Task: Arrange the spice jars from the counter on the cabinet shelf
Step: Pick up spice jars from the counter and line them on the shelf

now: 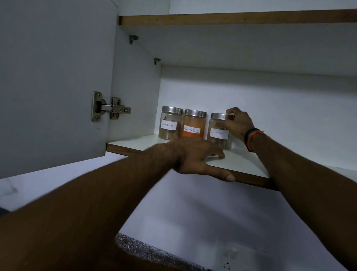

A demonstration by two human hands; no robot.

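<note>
Three glass spice jars with steel lids stand in a row at the back left of the cabinet shelf (136, 142). The left jar (170, 123) is labelled cinnamon. The middle jar (193, 124) holds orange powder and is labelled red chilli powder. The right jar (217, 131) is also labelled cinnamon. My right hand (240, 124) grips this right jar from its right side, fingers curled over the lid. My left hand (197, 158) lies flat on the shelf's front edge in front of the jars, fingers straight and thumb along the wooden edge.
The open cabinet door (49, 78) with its metal hinge (109, 107) stands at the left. An upper shelf (240, 18) runs overhead. Below are a speckled counter edge (158, 255) and a wall socket (243, 267). Bare shelf stretches right of the jars.
</note>
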